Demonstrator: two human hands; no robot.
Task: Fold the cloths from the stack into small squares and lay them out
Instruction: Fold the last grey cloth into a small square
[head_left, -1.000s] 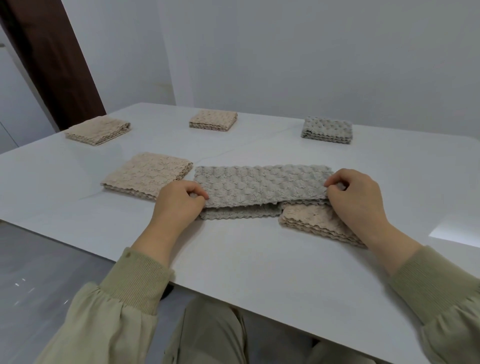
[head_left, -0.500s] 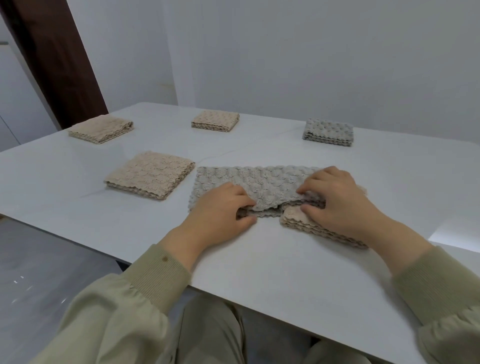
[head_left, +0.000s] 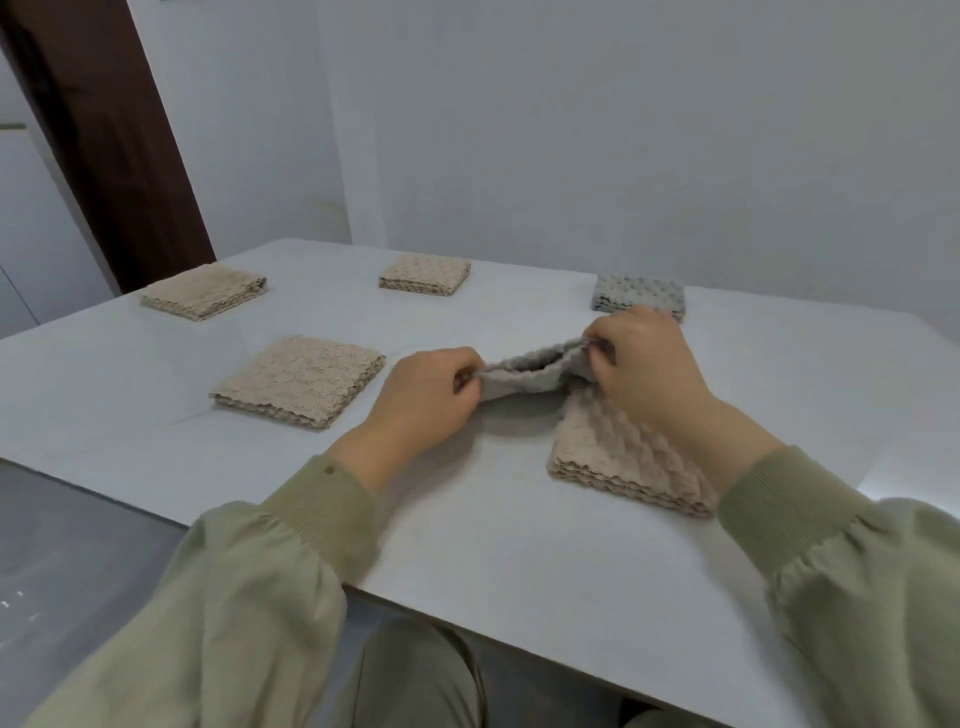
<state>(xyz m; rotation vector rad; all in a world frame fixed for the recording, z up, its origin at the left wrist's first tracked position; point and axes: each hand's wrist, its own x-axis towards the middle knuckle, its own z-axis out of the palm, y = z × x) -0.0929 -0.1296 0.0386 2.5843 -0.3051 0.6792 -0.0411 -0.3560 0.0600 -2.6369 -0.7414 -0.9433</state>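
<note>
Grey cloth (head_left: 530, 371) held off the table (head_left: 519, 545), long axis L-R btwn hands. Left hand (head_left: 423, 397) pinches one end, right hand (head_left: 641, 364) the other; stack (head_left: 613, 457) sits just under right hand. Next fold prob end-to-end.

place: plain room, perhaps a home | cues: white table (head_left: 519, 545); bare walls (head_left: 623, 130); dark door frame (head_left: 114, 145)

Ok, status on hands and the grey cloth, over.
Left hand and right hand each pinch one end of the grey cloth. Cloth aloft, partly folded, over far edge of the beige stack. Nothing blocking.
</note>
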